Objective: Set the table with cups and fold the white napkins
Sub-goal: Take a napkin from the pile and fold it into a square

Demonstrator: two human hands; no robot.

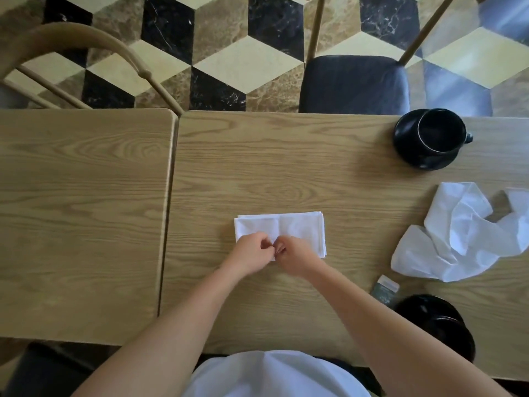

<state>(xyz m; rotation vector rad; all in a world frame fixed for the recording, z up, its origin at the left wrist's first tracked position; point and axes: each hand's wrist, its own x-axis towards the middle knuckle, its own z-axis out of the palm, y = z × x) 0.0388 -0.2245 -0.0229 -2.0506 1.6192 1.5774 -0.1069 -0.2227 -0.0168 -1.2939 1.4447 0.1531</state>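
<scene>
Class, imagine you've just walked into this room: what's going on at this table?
A person is folding a white napkin on the wooden table. The left hand and right hand pinch it together at the middle of its near edge; it already lies as a flat rectangle. More white cloth lies crumpled to the right, not yet folded. A black cup stands on a saucer at the far edge, and a second black cup sits near the person.

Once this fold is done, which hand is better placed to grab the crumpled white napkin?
Right, probably. The crumpled white cloth napkin lies to the right of the folded white napkin, on the right hand's side. The left hand would have to cross over it.
</scene>
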